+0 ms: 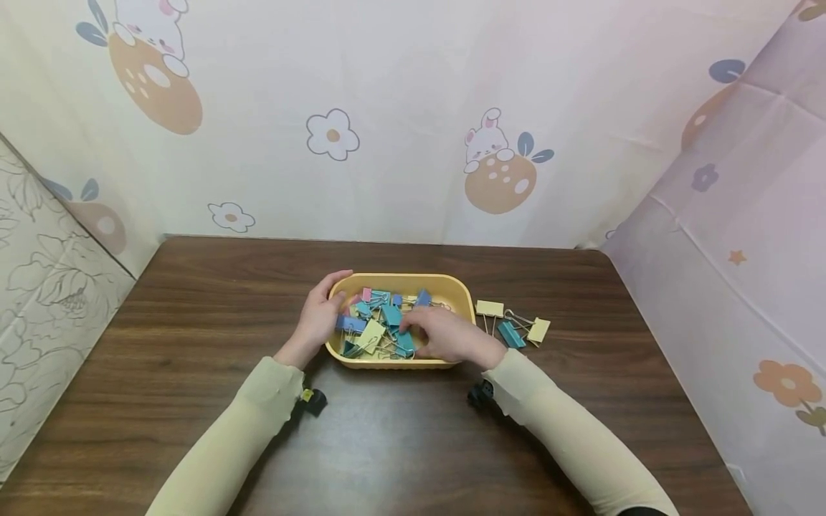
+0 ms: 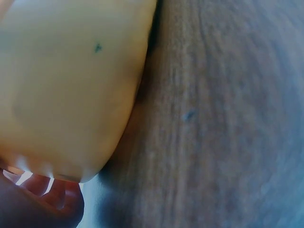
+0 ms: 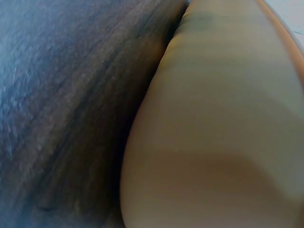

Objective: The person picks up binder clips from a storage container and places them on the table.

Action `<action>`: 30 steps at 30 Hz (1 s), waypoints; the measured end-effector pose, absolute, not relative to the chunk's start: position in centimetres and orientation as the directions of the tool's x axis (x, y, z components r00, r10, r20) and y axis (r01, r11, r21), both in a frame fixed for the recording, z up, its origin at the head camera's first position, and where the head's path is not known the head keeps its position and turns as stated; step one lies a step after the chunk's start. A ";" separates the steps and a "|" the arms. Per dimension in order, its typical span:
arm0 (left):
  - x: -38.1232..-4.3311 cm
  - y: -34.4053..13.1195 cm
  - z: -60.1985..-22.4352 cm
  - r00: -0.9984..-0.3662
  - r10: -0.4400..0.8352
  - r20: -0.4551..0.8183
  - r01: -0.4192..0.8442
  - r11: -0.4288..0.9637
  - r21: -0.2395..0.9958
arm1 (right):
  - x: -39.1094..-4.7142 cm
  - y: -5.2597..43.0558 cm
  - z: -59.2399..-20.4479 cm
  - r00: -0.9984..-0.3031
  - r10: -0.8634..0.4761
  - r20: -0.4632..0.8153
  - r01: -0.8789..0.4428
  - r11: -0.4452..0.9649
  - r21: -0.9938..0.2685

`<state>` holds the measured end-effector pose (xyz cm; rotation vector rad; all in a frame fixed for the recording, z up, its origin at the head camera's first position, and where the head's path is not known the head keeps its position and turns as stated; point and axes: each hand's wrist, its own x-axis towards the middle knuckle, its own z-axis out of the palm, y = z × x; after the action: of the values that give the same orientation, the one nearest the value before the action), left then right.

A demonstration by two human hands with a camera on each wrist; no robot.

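A yellow plastic basket [image 1: 459, 294] holds many binder clips in teal, blue, yellow and pink. My left hand [image 1: 316, 315] grips its left end, thumb at the rim. The left wrist view shows the basket's outer wall [image 2: 71, 95] close up, with curled fingertips [image 2: 71, 199] at its far end. Inside the basket, my right hand [image 1: 445, 333] reaches over the front right rim. Its bent fingers touch a teal binder clip [image 1: 405, 344]; whether they pinch it is hidden. The right wrist view has only the basket wall [image 3: 213, 118], not the hand.
Right of the basket on the brown wooden table [image 1: 387, 444] lie a yellow binder clip [image 1: 490, 309], a teal binder clip [image 1: 511, 335] and another yellow binder clip [image 1: 538, 330]. A patterned curtain [image 1: 400, 179] hangs behind the table's back edge.
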<state>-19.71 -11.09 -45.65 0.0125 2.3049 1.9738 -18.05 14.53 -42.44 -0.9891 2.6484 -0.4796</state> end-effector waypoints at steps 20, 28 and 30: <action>-19.7 -11.0 -45.6 -0.995 0.076 -0.058 -0.043 0.183 0.982 | -17.9 16.3 -41.4 -0.712 -0.702 0.014 -0.591 0.587 -0.553; -19.9 -11.1 -45.6 -0.995 0.074 -0.066 -0.054 0.161 0.985 | -17.2 17.5 -40.3 -0.743 -0.666 0.062 -0.613 0.641 -0.463; -19.9 -11.0 -45.7 -0.995 0.074 -0.069 -0.057 0.159 0.986 | -17.1 18.0 -40.1 -0.758 -0.649 0.073 -0.599 0.647 -0.472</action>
<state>-19.93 -11.05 -45.69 0.0170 2.3125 1.9745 -17.12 17.99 -40.13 -1.0476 2.7567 -0.7326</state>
